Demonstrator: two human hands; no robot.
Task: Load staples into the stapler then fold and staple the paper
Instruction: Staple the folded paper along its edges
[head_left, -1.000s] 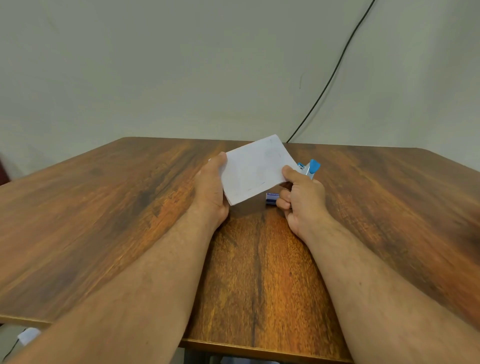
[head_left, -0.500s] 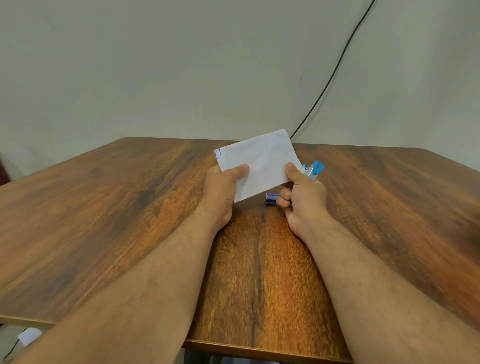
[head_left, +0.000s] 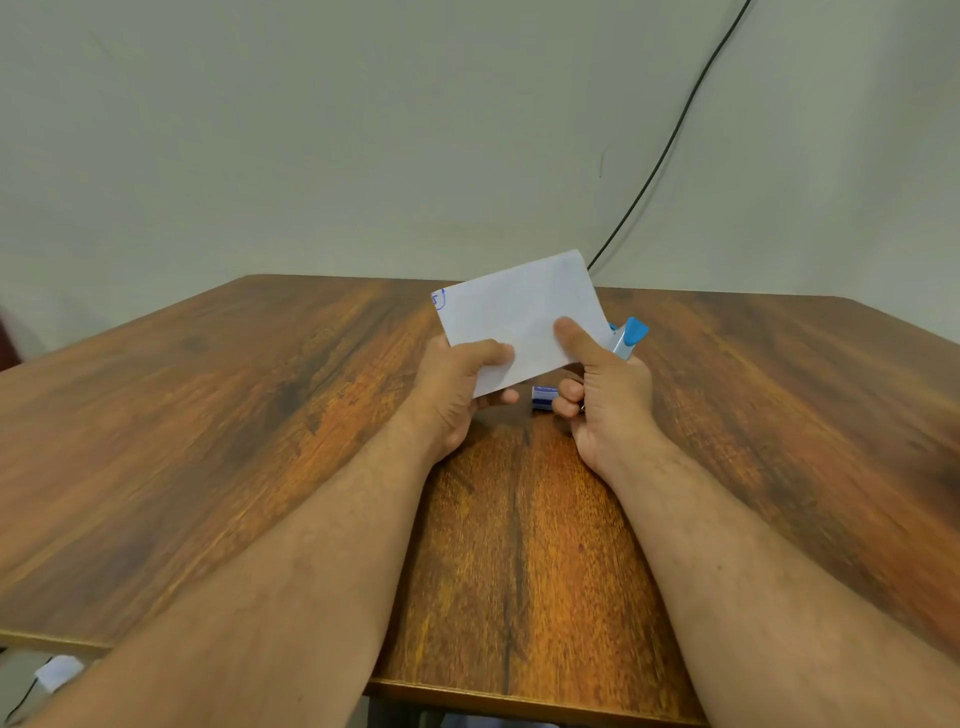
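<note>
Tilting above the brown wooden surface (head_left: 260, 467), the folded white paper (head_left: 519, 317) bears a blue mark at one corner. Left hand (head_left: 457, 395) pinches its lower edge; right hand (head_left: 605, 395) thumbs it, gripping the blue stapler (head_left: 628, 338).

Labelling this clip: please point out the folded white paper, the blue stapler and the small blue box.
folded white paper (head_left: 519, 312), head view, middle of sheet
blue stapler (head_left: 631, 335), head view, blue end
small blue box (head_left: 543, 399), head view, visible end

Folded white paper (head_left: 519, 317) tilted upright, blue stapler (head_left: 627, 338) just behind it.
</note>
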